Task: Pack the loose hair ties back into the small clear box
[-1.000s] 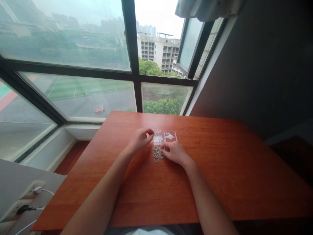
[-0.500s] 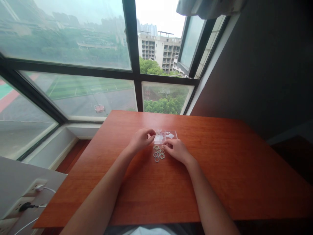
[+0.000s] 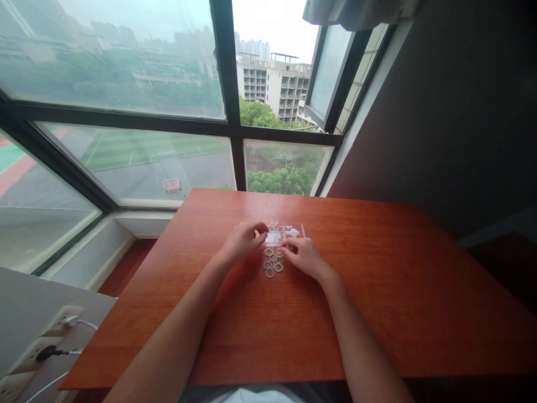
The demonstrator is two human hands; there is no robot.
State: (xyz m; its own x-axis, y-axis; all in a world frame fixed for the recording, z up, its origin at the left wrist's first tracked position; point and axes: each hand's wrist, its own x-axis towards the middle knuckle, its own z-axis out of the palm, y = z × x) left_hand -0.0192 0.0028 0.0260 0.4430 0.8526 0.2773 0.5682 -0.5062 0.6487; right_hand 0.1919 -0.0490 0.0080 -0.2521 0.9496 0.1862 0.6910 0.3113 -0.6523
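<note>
A clear plastic box (image 3: 274, 239), its lid (image 3: 298, 230) folded open to the right, lies on the table with some rings inside its far left part. My left hand (image 3: 245, 239) is at the box's left edge, fingers curled and thumb against that edge. My right hand (image 3: 305, 256) is just in front of the box, thumb and forefinger pinched at a pale thin ring (image 3: 279, 252); the fingertips partly cover the contact. Several metal-looking rings (image 3: 269, 273) lie in a loose, overlapping cluster in front of the box, between the hands.
The reddish-brown wooden table (image 3: 377, 291) stretches widest to the right. Behind it are dark-framed windows (image 3: 237, 112), one pane standing open. Sockets with a black plug (image 3: 45, 353) and white cables are on the low wall at left. A dark wall slopes at right.
The ring at my right fingertips shows more clearly and looks yellower. Both hands stay nearly in place; the whole view has shifted very slightly.
</note>
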